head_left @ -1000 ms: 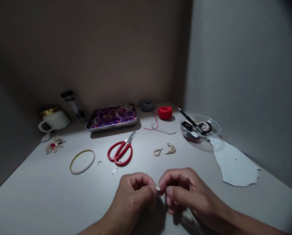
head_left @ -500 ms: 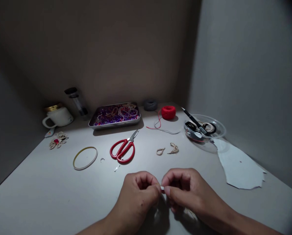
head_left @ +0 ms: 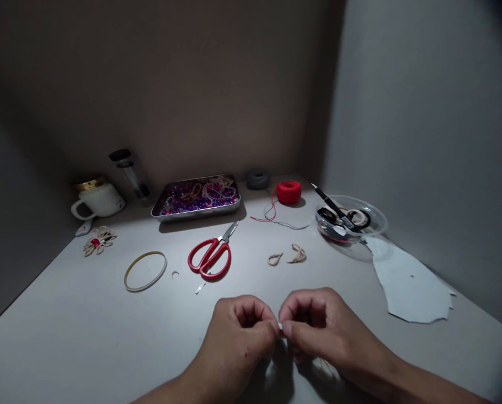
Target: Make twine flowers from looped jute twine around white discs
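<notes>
My left hand (head_left: 246, 336) and my right hand (head_left: 318, 325) meet at the front of the table, fingertips almost touching. Both pinch a small white strip (head_left: 280, 326), of which only a sliver shows between the thumbs and forefingers. Some pale cord (head_left: 325, 366) lies partly hidden below my right hand. Beyond the left hand are red-handled scissors (head_left: 211, 261), closed, and a tiny white scrap (head_left: 200, 288). A small loop of beige twine (head_left: 275, 259) and a twine bundle (head_left: 297, 254) lie past the right hand.
A hoop (head_left: 127, 278), a twine flower (head_left: 99, 241) and a mug (head_left: 101, 201) are at left. Behind stand a bead tray (head_left: 196, 214), red yarn (head_left: 288, 192) and grey yarn (head_left: 258, 179). At right, a clear bowl (head_left: 377, 227) holds a pen; white sheet (head_left: 411, 286) lies beside it.
The fingertips have drawn slightly closer over the white strip, so less of it shows. The view has shifted very slightly; the things on the table stay put.
</notes>
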`<state>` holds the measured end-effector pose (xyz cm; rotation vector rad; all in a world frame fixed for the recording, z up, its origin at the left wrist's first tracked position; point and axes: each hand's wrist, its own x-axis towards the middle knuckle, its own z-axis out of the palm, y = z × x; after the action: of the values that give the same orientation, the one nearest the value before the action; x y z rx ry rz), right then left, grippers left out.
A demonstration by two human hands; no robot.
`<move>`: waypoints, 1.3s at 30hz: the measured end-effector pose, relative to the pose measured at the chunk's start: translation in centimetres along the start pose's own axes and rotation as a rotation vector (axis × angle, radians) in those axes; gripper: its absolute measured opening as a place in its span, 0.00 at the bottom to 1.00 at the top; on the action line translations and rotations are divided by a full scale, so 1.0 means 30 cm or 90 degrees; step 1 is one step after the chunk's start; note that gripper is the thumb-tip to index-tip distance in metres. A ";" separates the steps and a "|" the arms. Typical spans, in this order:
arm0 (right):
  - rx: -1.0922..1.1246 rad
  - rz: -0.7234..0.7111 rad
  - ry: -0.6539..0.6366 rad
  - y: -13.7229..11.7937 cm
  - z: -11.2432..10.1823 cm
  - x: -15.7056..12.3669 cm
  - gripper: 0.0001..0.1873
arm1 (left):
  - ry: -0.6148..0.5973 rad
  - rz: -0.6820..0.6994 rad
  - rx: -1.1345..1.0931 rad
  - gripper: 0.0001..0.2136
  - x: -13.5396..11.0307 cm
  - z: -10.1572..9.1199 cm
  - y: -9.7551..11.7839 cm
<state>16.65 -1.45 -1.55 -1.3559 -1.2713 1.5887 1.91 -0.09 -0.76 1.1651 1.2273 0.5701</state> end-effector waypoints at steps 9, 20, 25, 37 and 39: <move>-0.029 0.009 0.029 -0.014 0.006 -0.006 0.05 | -0.016 0.000 -0.020 0.04 0.004 -0.007 -0.002; -0.054 0.006 0.066 -0.017 0.001 0.001 0.04 | 0.091 0.385 0.263 0.07 -0.027 -0.034 -0.008; -0.084 -0.026 0.054 -0.023 0.005 -0.008 0.03 | 0.074 0.232 0.291 0.07 -0.024 -0.022 0.008; -0.221 -0.157 0.048 -0.007 0.010 -0.015 0.05 | 0.036 0.192 0.349 0.08 -0.030 -0.017 0.009; -0.219 -0.158 0.045 -0.007 0.010 -0.014 0.05 | 0.037 0.184 0.347 0.08 -0.030 -0.016 0.012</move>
<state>16.43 -1.85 -1.22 -1.3788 -1.6520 1.1812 1.29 -0.55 -0.01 1.8155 1.3144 0.4958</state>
